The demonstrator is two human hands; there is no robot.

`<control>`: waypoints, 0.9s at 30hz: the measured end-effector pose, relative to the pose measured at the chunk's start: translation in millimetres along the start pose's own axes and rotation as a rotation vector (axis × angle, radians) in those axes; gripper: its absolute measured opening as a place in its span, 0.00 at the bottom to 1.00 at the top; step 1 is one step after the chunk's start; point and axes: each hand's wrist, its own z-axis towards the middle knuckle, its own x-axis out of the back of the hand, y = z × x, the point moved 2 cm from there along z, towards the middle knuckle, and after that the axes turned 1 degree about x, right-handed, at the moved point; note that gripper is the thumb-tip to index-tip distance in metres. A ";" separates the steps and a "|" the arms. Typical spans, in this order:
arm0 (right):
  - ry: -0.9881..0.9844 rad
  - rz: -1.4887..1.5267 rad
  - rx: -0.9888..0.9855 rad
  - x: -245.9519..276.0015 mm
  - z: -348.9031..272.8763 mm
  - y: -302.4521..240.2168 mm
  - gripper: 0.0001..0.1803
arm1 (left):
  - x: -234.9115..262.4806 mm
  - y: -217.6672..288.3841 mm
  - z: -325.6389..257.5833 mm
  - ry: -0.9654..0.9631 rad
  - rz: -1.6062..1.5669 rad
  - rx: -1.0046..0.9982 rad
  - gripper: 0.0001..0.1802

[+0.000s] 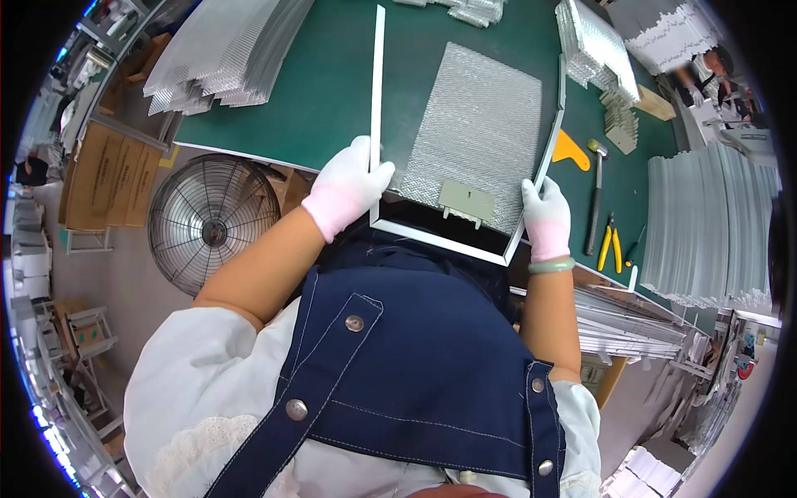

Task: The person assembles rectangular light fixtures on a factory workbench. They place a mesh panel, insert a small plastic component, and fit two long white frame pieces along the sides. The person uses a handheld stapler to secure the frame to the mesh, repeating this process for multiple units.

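Observation:
Both my hands wear white gloves with pink cuffs. My left hand (353,184) is closed round the left bar of a white three-sided metal frame (440,241). On the frame's right bar my right hand (546,217) grips with the thumb inside and fingers outside. The frame's near bar juts past the table edge, close to my apron. Between the side bars lies a silver metal mesh panel (481,116) on the green tabletop. A small grey-beige plate with prongs (466,202) rests on the panel's near end.
Right of the frame lie a hammer (594,199), yellow-handled pliers (611,245) and a yellow-orange flat tool (570,151). Stacks of mesh panels (224,58) and light metal strips (706,224) flank the green table (332,91). A floor fan (214,232) stands at left.

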 end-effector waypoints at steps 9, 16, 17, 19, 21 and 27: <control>-0.020 -0.065 0.231 -8.9 -59.3 -1.2 0.38 | -4.9 12.4 -24.3 -0.274 0.098 0.215 0.26; -0.051 0.632 -0.326 -13.4 -120.5 2.2 0.37 | -21.0 -21.6 -49.1 -0.472 -0.689 0.441 0.16; -0.091 0.689 -0.364 -11.3 -120.3 4.3 0.30 | -20.8 -20.9 -50.1 -0.531 -0.675 0.467 0.16; -0.065 0.810 -0.428 -14.0 -120.6 1.7 0.27 | -24.2 -21.4 -52.4 -0.500 -0.737 0.484 0.16; -0.114 0.925 -0.466 -20.6 -118.4 12.4 0.25 | -22.3 -25.9 -50.0 -0.444 -0.856 0.495 0.17; -0.349 1.130 -0.584 -29.6 -118.8 20.5 0.16 | -19.1 -43.0 -56.0 -0.395 -1.082 0.598 0.21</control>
